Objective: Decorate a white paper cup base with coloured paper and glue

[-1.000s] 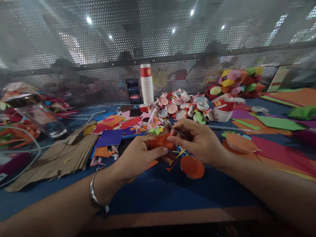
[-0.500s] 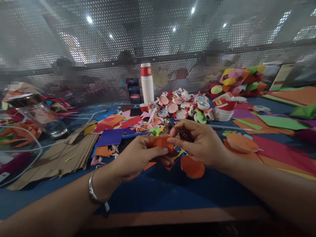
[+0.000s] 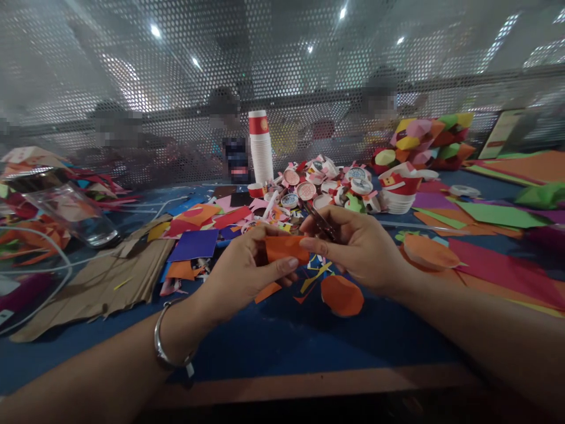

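Note:
A small piece of orange paper (image 3: 286,249) is held in my left hand (image 3: 236,274), thumb on its near face and fingers behind. My right hand (image 3: 362,250) carries a pair of dark scissors (image 3: 322,224) across its fingers, blades pointing up and left. The right thumb touches the right edge of the same paper. How the handles sit in the palm is partly hidden. Below the hands, a round orange paper piece (image 3: 342,295) lies on the blue table (image 3: 282,347), with thin yellow offcuts (image 3: 315,277) to its left.
Behind my hands is a heap of paper-and-lid pieces (image 3: 326,182) beside stacked paper cups (image 3: 260,150). Corrugated cardboard (image 3: 95,282) and a glass jar (image 3: 82,212) lie left. Coloured sheets (image 3: 503,271) spread right. A perforated metal screen (image 3: 282,70) stands behind, with people beyond.
The orange paper has turned to show more of its flat face. The scissors have swung more upright in my right hand and show wider. The view has shifted slightly.

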`<state>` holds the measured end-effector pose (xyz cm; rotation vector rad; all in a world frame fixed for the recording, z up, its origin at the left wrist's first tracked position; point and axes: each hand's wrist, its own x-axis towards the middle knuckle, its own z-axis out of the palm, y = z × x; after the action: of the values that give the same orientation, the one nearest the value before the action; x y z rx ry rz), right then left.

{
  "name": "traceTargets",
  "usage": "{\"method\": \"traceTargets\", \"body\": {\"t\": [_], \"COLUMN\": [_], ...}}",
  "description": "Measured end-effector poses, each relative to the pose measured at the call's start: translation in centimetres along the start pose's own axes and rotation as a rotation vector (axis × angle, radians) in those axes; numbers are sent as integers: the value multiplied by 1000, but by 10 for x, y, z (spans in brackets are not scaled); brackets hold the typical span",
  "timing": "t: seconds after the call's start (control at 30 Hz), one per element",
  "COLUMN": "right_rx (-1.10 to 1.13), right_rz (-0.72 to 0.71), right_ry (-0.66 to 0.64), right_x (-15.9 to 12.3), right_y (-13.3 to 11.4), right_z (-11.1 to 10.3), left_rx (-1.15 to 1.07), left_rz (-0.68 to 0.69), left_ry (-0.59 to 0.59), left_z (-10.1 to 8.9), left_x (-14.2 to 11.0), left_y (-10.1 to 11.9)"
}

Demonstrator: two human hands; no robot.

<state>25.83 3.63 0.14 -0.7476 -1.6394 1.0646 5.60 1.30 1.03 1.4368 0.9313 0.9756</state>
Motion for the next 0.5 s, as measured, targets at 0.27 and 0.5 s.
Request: {"method": "traceTargets", "body": {"t": [0.27, 0.5], "right_rx": [115, 151], "right_rz": [68, 81], "right_ry": [68, 71], "right_x": [5, 4], "right_y": [7, 8], "right_z": [-7, -9], "left_rx": [-90, -74], "left_rz": [72, 56], "left_ry": [76, 46], "left_z": [-5, -1], "left_x": [2, 4], "left_y": [-6, -9]}}
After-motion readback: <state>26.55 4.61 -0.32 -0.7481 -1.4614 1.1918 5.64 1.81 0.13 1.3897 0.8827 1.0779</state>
